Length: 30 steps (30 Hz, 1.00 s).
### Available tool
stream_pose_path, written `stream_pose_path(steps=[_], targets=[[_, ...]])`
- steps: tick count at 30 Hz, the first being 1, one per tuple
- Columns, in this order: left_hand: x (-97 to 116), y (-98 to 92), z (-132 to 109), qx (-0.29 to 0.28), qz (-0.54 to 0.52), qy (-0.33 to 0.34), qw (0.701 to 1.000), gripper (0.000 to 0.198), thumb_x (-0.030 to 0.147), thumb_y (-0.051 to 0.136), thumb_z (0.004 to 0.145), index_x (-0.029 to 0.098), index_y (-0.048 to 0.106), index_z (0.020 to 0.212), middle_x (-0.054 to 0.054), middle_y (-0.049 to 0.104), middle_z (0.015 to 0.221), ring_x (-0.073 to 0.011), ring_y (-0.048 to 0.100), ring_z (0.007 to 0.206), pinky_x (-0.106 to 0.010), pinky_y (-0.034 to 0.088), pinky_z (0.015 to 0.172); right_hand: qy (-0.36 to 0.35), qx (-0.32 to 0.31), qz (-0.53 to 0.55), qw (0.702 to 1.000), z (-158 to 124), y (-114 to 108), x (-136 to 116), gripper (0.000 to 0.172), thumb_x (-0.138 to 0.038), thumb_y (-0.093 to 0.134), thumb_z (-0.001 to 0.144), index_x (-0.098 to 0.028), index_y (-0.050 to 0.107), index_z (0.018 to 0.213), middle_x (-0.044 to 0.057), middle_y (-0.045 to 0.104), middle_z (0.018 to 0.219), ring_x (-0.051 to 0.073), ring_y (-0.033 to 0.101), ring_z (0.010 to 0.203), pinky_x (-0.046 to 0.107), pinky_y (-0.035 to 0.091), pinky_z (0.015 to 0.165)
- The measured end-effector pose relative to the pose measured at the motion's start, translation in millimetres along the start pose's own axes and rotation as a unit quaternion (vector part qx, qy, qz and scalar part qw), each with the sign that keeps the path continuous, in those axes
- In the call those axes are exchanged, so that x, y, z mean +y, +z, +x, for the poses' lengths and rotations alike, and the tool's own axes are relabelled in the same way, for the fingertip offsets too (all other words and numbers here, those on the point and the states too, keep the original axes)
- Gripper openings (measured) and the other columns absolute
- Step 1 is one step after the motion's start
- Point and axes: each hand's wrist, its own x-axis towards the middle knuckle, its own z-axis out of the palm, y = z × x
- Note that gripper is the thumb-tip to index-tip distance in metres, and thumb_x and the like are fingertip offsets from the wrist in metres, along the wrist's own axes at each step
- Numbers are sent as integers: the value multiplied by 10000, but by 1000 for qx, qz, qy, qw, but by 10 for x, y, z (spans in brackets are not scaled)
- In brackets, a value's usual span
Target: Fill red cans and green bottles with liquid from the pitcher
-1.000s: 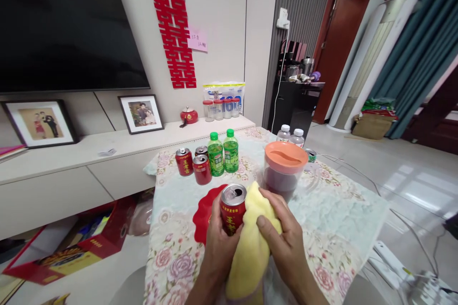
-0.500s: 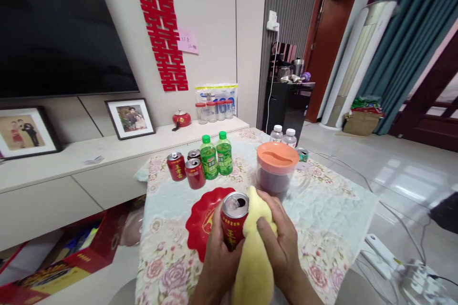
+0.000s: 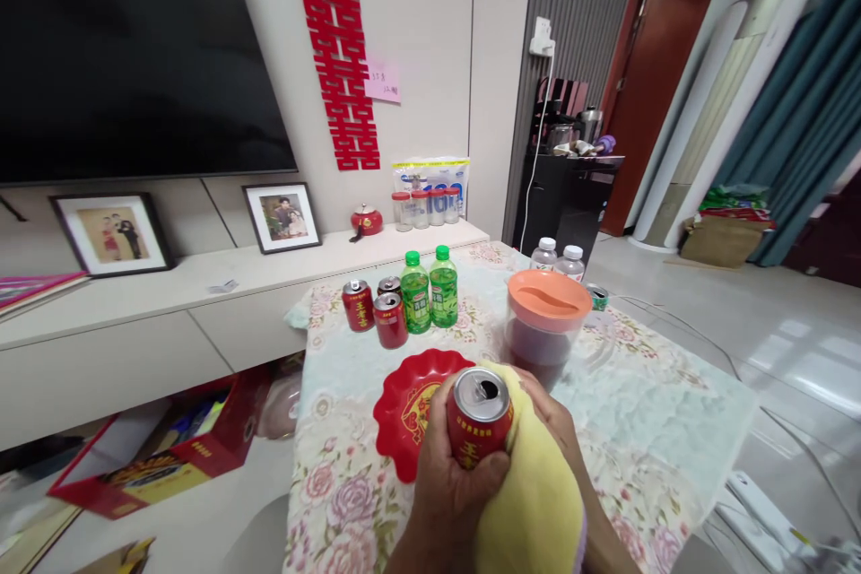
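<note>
My left hand [image 3: 449, 486] is wrapped round an opened red drink can [image 3: 479, 417], held upright above the near end of the table. My right hand [image 3: 560, 430] is mostly hidden under a yellow cloth [image 3: 531, 489] that it presses against the right side of the can. A red scalloped plate [image 3: 413, 408] lies on the flowered tablecloth [image 3: 646, 413] just left of and behind the can.
Three red cans [image 3: 377, 314] and two green bottles [image 3: 430, 290] stand further back. A clear jug with an orange lid [image 3: 543, 323] sits behind my hands, two water bottles [image 3: 558, 257] beyond it. A TV cabinet [image 3: 168, 314] runs left; a red box [image 3: 161, 457] lies on the floor.
The yellow cloth has slid round the can's right side and now covers most of my right hand. My left thumb has come across the can's front. The view shifted left.
</note>
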Motion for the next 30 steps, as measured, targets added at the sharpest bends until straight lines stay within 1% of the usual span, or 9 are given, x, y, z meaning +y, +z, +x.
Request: stream_pose_path(steps=[7, 11, 14, 17, 19, 21, 24, 27, 30], targets=[[-82, -75, 3, 13, -2, -24, 1000, 942, 677, 824, 779, 213, 503, 1533, -180, 665, 1526, -414, 683, 1359, -482, 623, 1085, -76, 58, -135, 986, -182, 106, 0, 472, -584, 561, 1040, -275, 798, 1306, 94, 783, 1394, 299, 717, 1313, 466, 571, 1134], [-106, -59, 18, 4, -42, -31, 999, 1050, 740, 824, 755, 197, 454, 1573, -199, 691, 1490, -432, 700, 1338, -501, 633, 1072, -152, 94, -202, 963, -306, 99, 40, 388, -442, 575, 1066, -280, 751, 1371, 94, 734, 1474, 308, 696, 1351, 487, 587, 1115], [-94, -22, 22, -14, -85, -45, 995, 1009, 660, 851, 787, 217, 442, 1596, -181, 739, 1433, -425, 736, 1286, -508, 650, 1046, -237, 97, -241, 936, -390, 56, 71, 427, -352, 607, 1045, -277, 695, 1456, 124, 670, 1539, 351, 658, 1391, 541, 589, 1102], [-84, 25, 8, -16, -109, -59, 992, 881, 539, 869, 823, 259, 494, 1570, -149, 753, 1431, -403, 751, 1274, -492, 663, 1028, -313, 71, -272, 907, -437, 20, 63, 581, -363, 655, 997, -278, 598, 1569, 158, 573, 1626, 427, 577, 1462, 627, 570, 1095], [-63, 50, -11, -14, -130, -63, 989, 795, 494, 856, 846, 283, 532, 1540, -128, 755, 1438, -385, 754, 1277, -482, 664, 1029, -333, 60, -282, 898, -441, 17, 50, 652, -383, 676, 976, -280, 553, 1607, 165, 541, 1650, 451, 545, 1483, 650, 557, 1096], [-19, 61, -33, -29, -149, -67, 986, 733, 439, 855, 847, 285, 570, 1504, -124, 777, 1396, -388, 770, 1238, -491, 673, 1008, -318, 78, -271, 905, -429, 24, 44, 634, -387, 654, 988, -279, 552, 1605, 157, 556, 1638, 439, 549, 1480, 635, 541, 1114], [55, 50, -56, -59, -140, -66, 986, 681, 346, 835, 823, 267, 607, 1460, -120, 797, 1337, -397, 773, 1210, -518, 664, 1028, -251, 109, -220, 936, -387, 29, 37, 543, -417, 612, 1014, -269, 625, 1536, 134, 631, 1578, 405, 598, 1442, 589, 529, 1145], [66, 32, -68, -43, -93, -63, 993, 733, 279, 820, 744, 246, 604, 1444, -115, 788, 1339, -399, 755, 1234, -520, 645, 1066, -154, 103, -147, 972, -324, 14, 4, 471, -487, 624, 1008, -267, 734, 1411, 108, 722, 1484, 375, 675, 1363, 531, 561, 1134], [7, 32, -84, -22, -67, -51, 996, 811, 242, 843, 659, 221, 600, 1432, -131, 770, 1363, -406, 739, 1251, -516, 626, 1088, -69, 105, -84, 989, -241, 3, -52, 421, -532, 602, 1015, -294, 808, 1295, 79, 804, 1355, 333, 766, 1223, 452, 644, 1019]])
